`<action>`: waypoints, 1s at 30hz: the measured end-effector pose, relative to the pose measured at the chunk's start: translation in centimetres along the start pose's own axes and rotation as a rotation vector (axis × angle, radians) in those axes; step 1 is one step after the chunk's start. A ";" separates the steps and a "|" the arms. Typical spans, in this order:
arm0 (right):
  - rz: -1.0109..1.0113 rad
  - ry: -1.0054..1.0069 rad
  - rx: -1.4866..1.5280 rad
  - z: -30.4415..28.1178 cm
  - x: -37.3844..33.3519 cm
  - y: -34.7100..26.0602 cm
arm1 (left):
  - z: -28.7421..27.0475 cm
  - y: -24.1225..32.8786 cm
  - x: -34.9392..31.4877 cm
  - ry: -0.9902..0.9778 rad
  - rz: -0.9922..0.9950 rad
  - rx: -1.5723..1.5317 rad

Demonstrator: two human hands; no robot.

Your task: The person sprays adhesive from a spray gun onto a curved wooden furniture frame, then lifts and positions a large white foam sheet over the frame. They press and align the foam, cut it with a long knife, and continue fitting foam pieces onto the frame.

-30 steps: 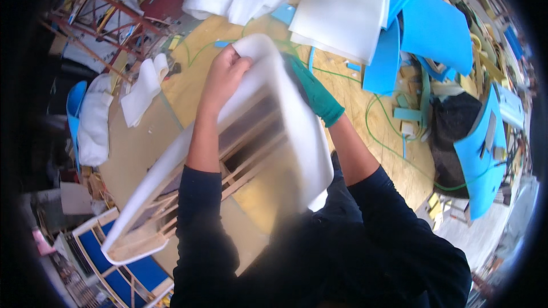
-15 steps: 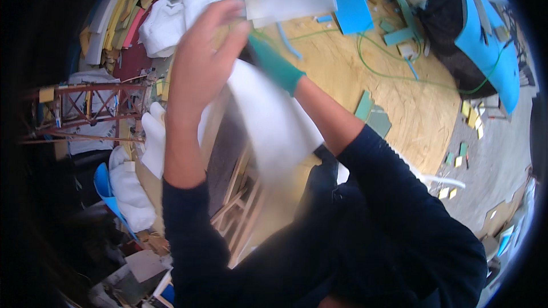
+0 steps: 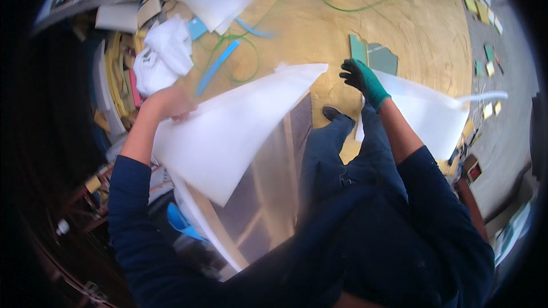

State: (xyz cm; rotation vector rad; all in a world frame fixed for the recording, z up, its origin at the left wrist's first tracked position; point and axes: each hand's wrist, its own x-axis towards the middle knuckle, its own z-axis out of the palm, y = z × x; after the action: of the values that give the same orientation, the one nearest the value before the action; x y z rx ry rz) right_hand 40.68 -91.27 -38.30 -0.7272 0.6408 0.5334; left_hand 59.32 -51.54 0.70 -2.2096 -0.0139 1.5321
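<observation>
A white, flexible sheet (image 3: 228,131), which looks like thin foam, slants across the left half of the view. My bare left hand (image 3: 169,102) grips its far left edge; that hand is slightly blurred. Under the sheet stands a wooden frame (image 3: 290,154) with dark grey panels, partly covered. On my right hand (image 3: 365,84) is a green glove with dark fingertips. Its fingers are spread and hold nothing that I can see, apart from the sheet's pointed corner. Below and right of the glove lies a second white sheet (image 3: 431,117).
Green foam pieces (image 3: 381,59) and blue strips (image 3: 218,67) lie on the tan floor board (image 3: 422,28). White crumpled material (image 3: 165,54) and foam offcuts (image 3: 118,80) are heaped at left. A thin green cord (image 3: 354,9) curves across the board. Yellow scraps (image 3: 482,8) lie far right.
My hands were close together near the upper middle; now they are wide apart, left hand to the left and lower, gloved hand to the right. The white sheet is spread flatter, and the view has shifted.
</observation>
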 end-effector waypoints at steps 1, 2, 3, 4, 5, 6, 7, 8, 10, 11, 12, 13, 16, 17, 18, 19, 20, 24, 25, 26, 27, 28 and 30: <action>-0.001 0.015 0.029 -1.9 -0.8 1.5 | -0.5 0.4 1.8 -0.137 -0.049 -0.015; 0.038 0.096 0.047 -3.3 -1.5 2.9 | -0.4 0.5 3.6 -0.112 0.005 0.096; 0.052 0.071 0.075 -4.3 -2.0 4.2 | 0.0 0.5 5.6 -0.088 0.091 0.189; 0.094 0.094 0.094 -5.1 -2.5 5.4 | 0.5 0.7 8.3 -0.079 0.159 0.304; 0.061 0.063 0.138 -5.7 -3.0 6.8 | 1.2 0.7 11.1 -0.140 0.198 0.275; 0.080 0.065 0.156 -6.0 -2.9 8.0 | 2.0 0.6 13.8 -0.218 0.211 0.268; 0.093 0.081 0.137 -6.4 -2.6 9.1 | 2.7 0.8 16.9 -0.291 0.217 0.262; 0.089 0.072 0.116 -6.5 -2.5 10.3 | 3.9 1.1 19.8 -0.298 0.262 0.234; 0.049 0.094 0.070 -7.3 -2.0 12.3 | 6.6 2.6 26.6 -0.304 0.351 0.171; 0.020 0.110 0.036 -7.7 -1.8 13.2 | 8.2 3.9 30.6 -0.316 0.344 0.144; 0.052 0.161 -0.017 -8.2 -1.3 13.9 | 9.6 5.7 35.0 -0.320 0.351 0.117; -0.007 0.158 0.051 -8.8 -0.9 14.5 | 10.8 7.2 39.3 -0.330 0.341 0.092; 0.006 0.224 0.069 -10.6 -1.2 15.3 | 15.5 12.1 50.9 -0.244 0.445 0.008; -0.029 0.248 -0.017 -11.1 -1.3 15.1 | 17.3 14.1 54.5 -0.227 0.447 -0.062; -0.058 0.266 -0.103 -11.3 -1.2 14.8 | 19.0 15.8 57.6 -0.226 0.427 -0.123; -0.013 0.303 -0.034 -11.5 -1.2 14.3 | 19.5 17.4 61.0 -0.257 0.445 -0.095; 0.019 0.334 0.047 -11.7 -1.1 13.7 | 19.9 18.9 64.4 -0.295 0.455 -0.067; 0.101 0.346 0.084 -11.8 -0.2 11.4 | 23.8 23.8 73.9 -0.191 0.455 -0.127; 0.113 0.352 0.065 -11.8 0.0 11.1 | 25.0 24.5 75.6 -0.171 0.436 -0.156; 0.126 0.356 0.045 -11.9 0.2 11.0 | 26.1 25.3 77.2 -0.146 0.416 -0.184; 0.126 0.352 0.022 -12.0 0.4 11.1 | 26.9 25.8 78.5 -0.127 0.359 -0.197; 0.156 0.351 0.009 -12.1 0.6 11.2 | 27.5 26.5 79.8 -0.124 0.418 -0.204; 0.182 0.341 -0.022 -12.2 0.9 11.6 | 28.1 27.7 81.5 -0.125 0.516 -0.197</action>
State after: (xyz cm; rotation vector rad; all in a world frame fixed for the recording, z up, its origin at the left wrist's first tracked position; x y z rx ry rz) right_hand 29.67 -92.73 -50.99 -0.7928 1.0267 0.5895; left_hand 58.86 -45.57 -89.66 -2.3871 0.4136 2.0131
